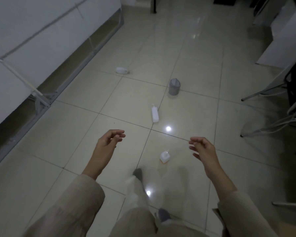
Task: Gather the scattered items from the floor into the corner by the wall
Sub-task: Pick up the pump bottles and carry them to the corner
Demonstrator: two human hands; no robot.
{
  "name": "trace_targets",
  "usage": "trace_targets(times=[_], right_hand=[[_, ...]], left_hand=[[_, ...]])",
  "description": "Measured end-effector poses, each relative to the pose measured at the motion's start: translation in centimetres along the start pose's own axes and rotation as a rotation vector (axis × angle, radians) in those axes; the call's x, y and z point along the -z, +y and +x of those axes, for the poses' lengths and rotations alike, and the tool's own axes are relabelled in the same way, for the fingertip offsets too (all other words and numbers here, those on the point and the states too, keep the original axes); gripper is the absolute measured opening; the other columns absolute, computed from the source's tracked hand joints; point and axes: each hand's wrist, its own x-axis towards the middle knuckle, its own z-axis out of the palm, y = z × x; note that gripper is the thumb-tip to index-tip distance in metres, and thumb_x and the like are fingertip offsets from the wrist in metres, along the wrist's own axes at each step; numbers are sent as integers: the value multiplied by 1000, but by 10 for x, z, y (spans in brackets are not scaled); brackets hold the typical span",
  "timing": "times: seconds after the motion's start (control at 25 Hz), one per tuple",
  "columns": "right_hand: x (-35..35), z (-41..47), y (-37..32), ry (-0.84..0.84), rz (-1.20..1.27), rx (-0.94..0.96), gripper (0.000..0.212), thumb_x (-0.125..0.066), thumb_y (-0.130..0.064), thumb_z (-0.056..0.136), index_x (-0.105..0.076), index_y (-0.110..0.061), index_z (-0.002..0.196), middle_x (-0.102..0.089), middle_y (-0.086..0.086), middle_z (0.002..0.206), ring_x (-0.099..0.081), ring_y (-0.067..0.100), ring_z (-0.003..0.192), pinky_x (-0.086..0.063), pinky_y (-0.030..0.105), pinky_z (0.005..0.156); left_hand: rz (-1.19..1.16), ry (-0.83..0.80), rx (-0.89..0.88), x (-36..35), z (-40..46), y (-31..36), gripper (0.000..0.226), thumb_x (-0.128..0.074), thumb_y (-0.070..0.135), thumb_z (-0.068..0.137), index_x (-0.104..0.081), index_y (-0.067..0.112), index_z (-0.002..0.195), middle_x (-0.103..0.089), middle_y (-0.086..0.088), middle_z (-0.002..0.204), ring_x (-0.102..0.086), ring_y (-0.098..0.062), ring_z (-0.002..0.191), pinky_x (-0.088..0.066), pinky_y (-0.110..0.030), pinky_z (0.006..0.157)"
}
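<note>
Several items lie scattered on the tiled floor. A small white bottle with an orange base (164,157) stands between my hands, just ahead of my front foot. Farther off, a white pump bottle (155,114) lies on its side. Beyond it stands a small grey bin with a swing lid (174,86). A white object (121,70) lies at the far left near the cabinet. My left hand (109,141) and my right hand (202,149) hover above the floor, fingers loosely curled, holding nothing.
A white cabinet on a metal frame (46,48) runs along the left. Metal chair legs and cables (270,124) crowd the right side. A dark furniture leg (154,5) stands at the far end. My feet in grey socks (138,173) are mid-step.
</note>
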Motion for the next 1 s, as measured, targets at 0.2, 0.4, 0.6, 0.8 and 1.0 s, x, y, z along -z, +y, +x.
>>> trace_targets(times=[0.2, 0.4, 0.6, 0.8, 1.0], right_hand=[[-26, 62, 12, 104, -4, -99, 23, -45, -6, 90, -61, -23, 87, -64, -2, 91, -60, 14, 81, -43, 27, 70], [-49, 113, 38, 178, -70, -213, 20, -47, -3, 88, -61, -17, 92, -64, 2, 92, -59, 17, 83, -42, 23, 66], [-64, 167, 101, 186, -133, -328, 18, -49, -2, 86, -61, -15, 91, -64, 6, 92, -57, 18, 86, -41, 23, 67], [-83, 231, 205, 93, -190, -495, 24, -52, -2, 85, -56, -8, 108, -55, 6, 96, -53, 21, 91, -41, 28, 76], [-101, 282, 291, 52, -211, -642, 50, -54, -6, 86, -38, -6, 133, -45, 19, 129, -49, 31, 114, -37, 27, 78]], left_hand=[[73, -158, 22, -27, 104, 0, 23, -41, 13, 96, -61, 17, 107, -66, 6, 102, -61, -4, 94, -43, -17, 77], [142, -332, 70, -67, 189, -15, 24, -40, 13, 96, -60, 15, 109, -66, 4, 101, -61, -6, 94, -43, -16, 77], [241, -506, 96, -122, 247, -64, 22, -41, 14, 97, -60, 22, 103, -65, 11, 97, -60, -5, 95, -43, -14, 76], [224, -473, 168, -191, 291, -151, 23, -39, 11, 97, -60, 16, 106, -65, 2, 101, -60, -8, 92, -43, -3, 69], [181, -467, 214, -249, 310, -224, 27, -36, 2, 95, -58, 3, 110, -62, -7, 104, -58, -3, 85, -42, -1, 64]])
